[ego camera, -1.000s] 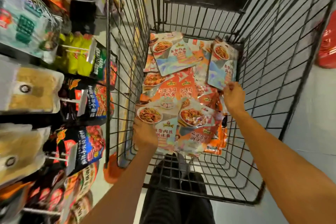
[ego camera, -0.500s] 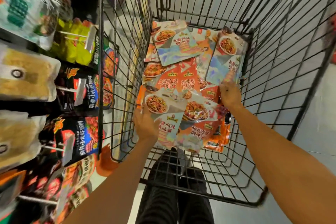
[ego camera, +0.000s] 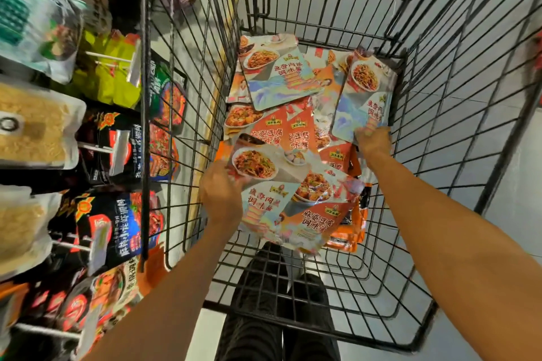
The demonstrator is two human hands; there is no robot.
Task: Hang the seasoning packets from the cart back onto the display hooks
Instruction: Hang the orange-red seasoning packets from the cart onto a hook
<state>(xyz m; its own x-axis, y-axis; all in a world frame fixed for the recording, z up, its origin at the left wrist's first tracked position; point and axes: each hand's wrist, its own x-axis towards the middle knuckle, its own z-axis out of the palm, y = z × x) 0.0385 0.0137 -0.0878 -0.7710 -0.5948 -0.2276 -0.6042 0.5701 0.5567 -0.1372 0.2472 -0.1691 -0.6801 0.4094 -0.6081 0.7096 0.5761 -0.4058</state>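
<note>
Down inside the black wire shopping cart [ego camera: 445, 132], the left hand [ego camera: 221, 195] is curled round the left edge of a glossy pale-blue seasoning packet [ego camera: 265, 184] printed with a plate of stir-fry. The right hand [ego camera: 373, 142], well apart from it near the cart's right wall, pinches the lower edge of a second pale-blue packet [ego camera: 363, 94] that leans tilted against the wires. Between and beneath them a loose heap of orange-red and pale-blue packets [ego camera: 281, 138] lies overlapping on the cart floor. Off to the left, white display hooks [ego camera: 99, 57] jut from the shelving, carrying black, green and clear-fronted pouches [ego camera: 117, 214].

This reads as the pick-up step: each hand has a packet, and neither packet is lifted clear of the pile. Next, I judge, the packets must come up over the cart's rim and be turned hang-hole uppermost. Each then threads onto a matching hook. No hole shows from this view, so finding it comes first.
</note>
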